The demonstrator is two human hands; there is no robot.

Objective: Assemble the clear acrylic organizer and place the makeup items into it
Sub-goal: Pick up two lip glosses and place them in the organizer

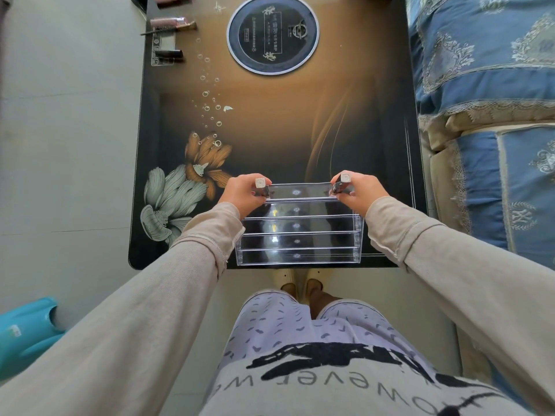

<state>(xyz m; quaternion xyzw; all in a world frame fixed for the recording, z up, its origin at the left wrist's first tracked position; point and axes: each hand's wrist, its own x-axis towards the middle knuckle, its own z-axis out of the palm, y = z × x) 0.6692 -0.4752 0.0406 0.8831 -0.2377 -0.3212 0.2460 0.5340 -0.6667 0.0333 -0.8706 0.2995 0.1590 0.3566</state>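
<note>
My left hand (240, 192) curls around a dark lipstick tube (262, 187) at the left end of the top tier of the clear acrylic organizer (297, 235); my right hand (362, 192) grips a second tube (341, 185) at the right end. The organizer stands at the near edge of the dark table (285, 130). More makeup items (171, 24) lie at its far left corner

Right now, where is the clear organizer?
The organizer stands at the near edge of the table, centre of the head view, its far row between the left hand and right hand.
</note>
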